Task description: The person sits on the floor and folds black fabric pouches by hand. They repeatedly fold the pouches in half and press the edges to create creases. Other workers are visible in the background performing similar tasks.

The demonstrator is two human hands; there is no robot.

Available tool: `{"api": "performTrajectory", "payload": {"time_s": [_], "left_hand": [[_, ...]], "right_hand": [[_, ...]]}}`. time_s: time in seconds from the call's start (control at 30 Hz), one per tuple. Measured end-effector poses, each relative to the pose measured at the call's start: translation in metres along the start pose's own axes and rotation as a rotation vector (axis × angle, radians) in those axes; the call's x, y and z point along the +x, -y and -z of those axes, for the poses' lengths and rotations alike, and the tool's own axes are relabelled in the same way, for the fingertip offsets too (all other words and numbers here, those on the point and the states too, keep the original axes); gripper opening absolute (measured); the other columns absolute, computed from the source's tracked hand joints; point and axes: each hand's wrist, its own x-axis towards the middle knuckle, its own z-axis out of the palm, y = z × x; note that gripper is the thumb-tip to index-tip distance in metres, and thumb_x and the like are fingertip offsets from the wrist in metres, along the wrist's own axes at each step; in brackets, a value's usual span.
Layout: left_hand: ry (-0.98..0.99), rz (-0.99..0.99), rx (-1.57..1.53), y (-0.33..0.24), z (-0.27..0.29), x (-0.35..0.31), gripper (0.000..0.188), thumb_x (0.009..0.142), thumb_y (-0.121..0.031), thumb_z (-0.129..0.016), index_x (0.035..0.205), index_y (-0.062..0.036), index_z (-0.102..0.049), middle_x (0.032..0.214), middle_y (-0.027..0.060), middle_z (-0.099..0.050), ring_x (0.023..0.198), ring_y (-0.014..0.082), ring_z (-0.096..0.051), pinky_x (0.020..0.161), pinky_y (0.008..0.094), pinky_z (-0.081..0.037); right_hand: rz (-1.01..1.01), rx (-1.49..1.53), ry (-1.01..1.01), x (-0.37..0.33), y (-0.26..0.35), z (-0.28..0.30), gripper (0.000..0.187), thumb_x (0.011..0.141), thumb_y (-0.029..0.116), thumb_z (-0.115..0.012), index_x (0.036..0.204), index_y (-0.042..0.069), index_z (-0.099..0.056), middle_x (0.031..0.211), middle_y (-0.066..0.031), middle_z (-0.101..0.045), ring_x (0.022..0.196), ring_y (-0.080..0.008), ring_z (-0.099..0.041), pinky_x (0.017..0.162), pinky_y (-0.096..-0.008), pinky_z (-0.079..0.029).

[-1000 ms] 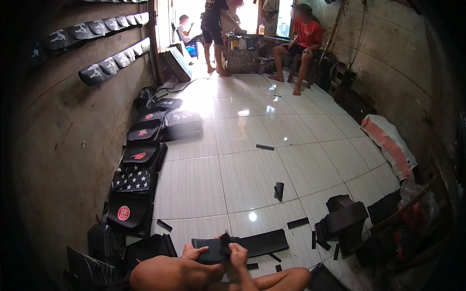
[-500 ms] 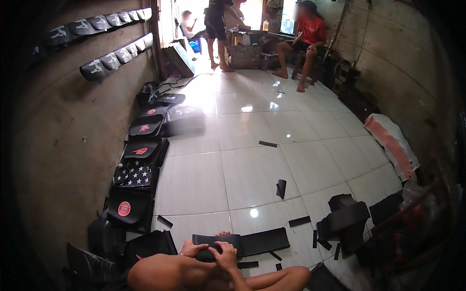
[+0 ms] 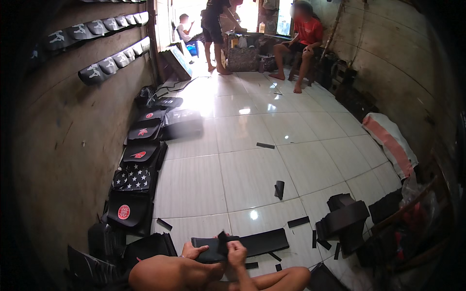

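Fingers of your right hand [image 3: 237, 253] close on a small black piece [image 3: 222, 244]; your left hand [image 3: 192, 251] grips a black strip [image 3: 211, 254] at six o'clock, thumb on top. At three o'clock lies a striped sack [image 3: 391, 146], its contents hidden.

A: Where does this view look from?
B: The person's head, through the left of 2 fisheye cameras worn side by side.
A: Facing which way?
B: Forward and down. A bent knee [image 3: 160, 274], the left hand [image 3: 195, 250] and the right hand [image 3: 236, 253] sit near, low in the frame; the tiled floor [image 3: 189, 186] runs away to a bright opening [image 3: 248, 18] at the far top.
A: How wide?
B: Enough for the left wall [image 3: 58, 140] and the right wall [image 3: 395, 53], both bending toward a dark rim.
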Motion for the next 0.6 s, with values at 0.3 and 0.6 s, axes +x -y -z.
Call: {"api": "performTrajectory", "payload": {"time_s": [0.3, 0.6], "left_hand": [[0.049, -0.005, -0.095, -0.011, 0.007, -0.006, 0.034, 0.072, -0.013, -0.083, 0.099, 0.0028, -0.069, 0.093, 0.0091, -0.071, 0.082, 0.0136, -0.066, 0.074, 0.0300, -0.054], [0.183, -0.017, -0.238, -0.020, -0.002, -0.012, 0.036, 0.070, -0.018, -0.086, 0.096, 0.0010, -0.070, 0.090, 0.0077, -0.072, 0.078, 0.0115, -0.065, 0.071, 0.0297, -0.055]], "right_hand": [[-0.094, 0.125, -0.726, 0.043, 0.019, 0.082, 0.021, 0.092, 0.015, -0.056, 0.105, -0.001, -0.056, 0.101, -0.0162, -0.060, 0.088, -0.0231, -0.059, 0.075, -0.0351, -0.048], [0.307, -0.338, 0.168, -0.030, 0.020, -0.015, 0.031, 0.080, 0.028, -0.074, 0.103, 0.009, -0.069, 0.094, -0.0097, -0.064, 0.082, -0.0274, -0.063, 0.081, -0.0380, -0.047]]}}
